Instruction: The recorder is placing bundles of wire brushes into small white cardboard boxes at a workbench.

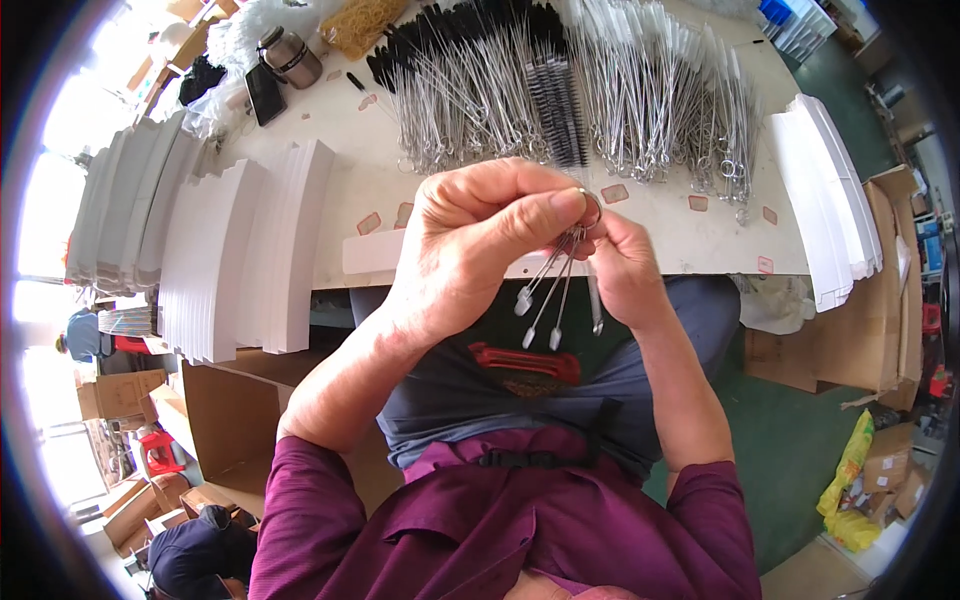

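White table [370, 190] bearing rows of wire brushes [570, 90], white card stacks [250, 260], perhaps a flask [290, 57].

A white surface [370, 185] spans the room's middle over a green floor [790, 450]. Cardboard boxes [215, 410] crowd the left and right sides; bright daylight floods the left.

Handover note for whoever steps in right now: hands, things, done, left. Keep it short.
Left hand: raised in front of the chest, fingers pinched on a small metal ring.
Right hand: behind the left, steadying the same ring.
Several thin wire brushes with white tips hang from the ring, over the lap.
Table: loose wire brushes lie in rows, black-bristled and white; stacks of white card at the left, more at the right.
Done: a few brushes on the ring.
Left: rows of loose brushes still on the table.
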Demonstrator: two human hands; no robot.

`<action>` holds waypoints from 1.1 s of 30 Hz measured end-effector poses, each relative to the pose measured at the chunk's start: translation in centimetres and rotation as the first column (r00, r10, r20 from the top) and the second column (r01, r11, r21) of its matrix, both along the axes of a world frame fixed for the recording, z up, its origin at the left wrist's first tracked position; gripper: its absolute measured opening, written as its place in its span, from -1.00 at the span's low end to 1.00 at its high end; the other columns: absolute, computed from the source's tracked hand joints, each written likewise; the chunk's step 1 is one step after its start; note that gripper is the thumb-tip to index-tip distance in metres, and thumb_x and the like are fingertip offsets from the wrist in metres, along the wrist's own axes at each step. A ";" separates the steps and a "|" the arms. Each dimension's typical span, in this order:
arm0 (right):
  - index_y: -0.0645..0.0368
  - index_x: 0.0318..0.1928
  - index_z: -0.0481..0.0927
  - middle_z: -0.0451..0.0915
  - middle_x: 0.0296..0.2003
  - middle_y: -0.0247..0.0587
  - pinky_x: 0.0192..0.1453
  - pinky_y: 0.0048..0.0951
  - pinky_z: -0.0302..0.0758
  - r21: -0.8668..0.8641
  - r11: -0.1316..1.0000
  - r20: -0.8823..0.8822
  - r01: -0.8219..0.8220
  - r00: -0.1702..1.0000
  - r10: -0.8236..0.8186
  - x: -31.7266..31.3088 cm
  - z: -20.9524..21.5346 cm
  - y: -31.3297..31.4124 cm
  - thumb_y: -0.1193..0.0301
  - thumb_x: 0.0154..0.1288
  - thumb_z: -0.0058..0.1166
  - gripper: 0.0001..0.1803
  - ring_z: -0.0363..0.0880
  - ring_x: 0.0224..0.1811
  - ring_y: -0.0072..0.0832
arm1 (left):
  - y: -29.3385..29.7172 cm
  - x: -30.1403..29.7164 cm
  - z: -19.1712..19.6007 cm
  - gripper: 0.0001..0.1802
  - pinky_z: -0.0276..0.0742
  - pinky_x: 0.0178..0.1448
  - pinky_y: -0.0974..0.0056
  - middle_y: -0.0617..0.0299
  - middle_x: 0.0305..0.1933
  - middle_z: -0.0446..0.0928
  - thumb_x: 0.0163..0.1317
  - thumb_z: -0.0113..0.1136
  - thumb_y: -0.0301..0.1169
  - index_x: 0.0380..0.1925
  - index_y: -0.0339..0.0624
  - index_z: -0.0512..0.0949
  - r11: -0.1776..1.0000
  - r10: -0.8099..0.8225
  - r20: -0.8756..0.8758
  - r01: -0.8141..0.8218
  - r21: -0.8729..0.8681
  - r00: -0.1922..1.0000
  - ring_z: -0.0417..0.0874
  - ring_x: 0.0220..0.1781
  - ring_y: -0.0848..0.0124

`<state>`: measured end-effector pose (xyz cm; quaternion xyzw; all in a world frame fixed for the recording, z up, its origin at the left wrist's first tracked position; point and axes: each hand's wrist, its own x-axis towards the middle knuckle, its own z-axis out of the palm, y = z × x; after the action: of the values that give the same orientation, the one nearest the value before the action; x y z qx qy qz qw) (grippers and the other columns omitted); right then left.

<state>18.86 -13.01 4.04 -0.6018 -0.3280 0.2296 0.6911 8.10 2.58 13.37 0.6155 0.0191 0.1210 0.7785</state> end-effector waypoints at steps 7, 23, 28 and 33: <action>0.35 -0.05 0.63 0.74 -0.27 -0.10 0.05 -0.31 0.71 0.151 0.889 -0.457 -0.432 0.767 0.450 -0.4 -1.7 -0.8 0.23 0.71 -0.11 -0.60 0.79 -0.17 -0.33 | 1.4 0.9 -0.1 -0.79 0.72 0.10 0.09 -0.07 -0.16 0.73 0.48 0.21 -0.43 -0.11 -0.40 0.69 0.990 0.136 0.052 -0.137 0.021 0.989 0.77 -0.11 0.19; 0.34 0.06 0.63 0.68 -0.38 -0.27 -0.36 -0.56 0.60 -0.123 0.898 -0.493 -0.422 0.811 0.314 -1.5 -0.8 -3.6 0.22 0.72 -0.13 -0.59 0.66 -0.45 -0.59 | 5.8 1.1 -4.4 -0.79 0.70 -0.07 0.35 0.10 -0.22 0.76 0.45 0.29 -0.44 -0.14 -0.42 0.74 0.941 0.330 0.004 -0.329 0.080 0.944 0.73 -0.24 0.47; 0.30 0.05 0.66 0.63 -0.42 -0.33 -0.41 -0.59 0.49 -0.209 0.876 -0.434 -0.435 0.844 0.315 -2.0 -0.5 -3.3 0.22 0.71 -0.12 -0.60 0.55 -0.50 -0.66 | 6.5 0.7 -5.6 -0.78 0.73 0.07 0.24 0.07 -0.18 0.75 0.45 0.30 -0.41 -0.12 -0.38 0.73 0.927 0.353 -0.002 -0.349 0.140 0.936 0.77 -0.12 0.37; 0.27 0.02 0.69 0.55 -0.48 -0.42 -0.46 -0.63 0.33 -0.249 0.881 -0.423 -0.402 0.863 0.274 -2.2 -0.7 -3.3 0.21 0.71 -0.09 -0.61 0.40 -0.53 -0.73 | 6.4 0.1 -5.9 -0.80 0.68 0.09 0.29 0.12 -0.18 0.76 0.45 0.29 -0.43 -0.11 -0.38 0.74 0.895 0.395 0.022 -0.390 0.216 0.918 0.74 -0.10 0.42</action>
<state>16.62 -16.28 3.38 -0.5850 -0.2482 0.5111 0.5788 8.17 8.96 7.51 0.6812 0.1386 0.2699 0.6663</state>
